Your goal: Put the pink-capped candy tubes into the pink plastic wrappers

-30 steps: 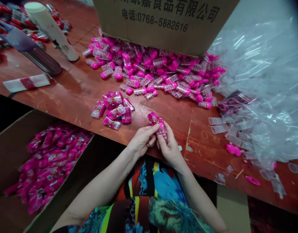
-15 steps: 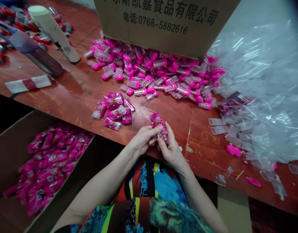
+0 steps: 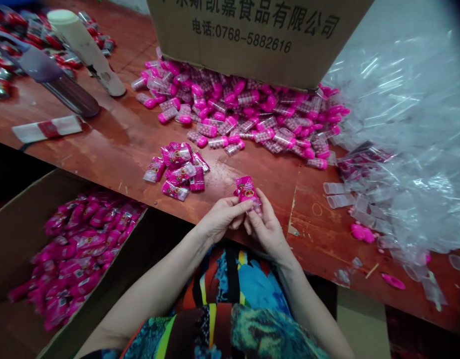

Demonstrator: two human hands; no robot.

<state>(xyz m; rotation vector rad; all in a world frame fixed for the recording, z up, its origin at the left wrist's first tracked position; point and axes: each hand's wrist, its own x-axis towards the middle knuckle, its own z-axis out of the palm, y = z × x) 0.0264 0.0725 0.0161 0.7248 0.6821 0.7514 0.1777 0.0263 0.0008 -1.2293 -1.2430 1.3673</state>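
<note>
Fingers of the left hand (image 3: 224,215) and right hand (image 3: 266,228) pinch a glossy, crinkled pink packet (image 3: 247,192).

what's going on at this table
A person's left hand and right hand together hold a pink printed packet near the table's front edge. A small group of similar packets lies beside it, and pink-capped clear tubes are heaped beyond. More pink packets fill part of a cardboard box below.
</note>
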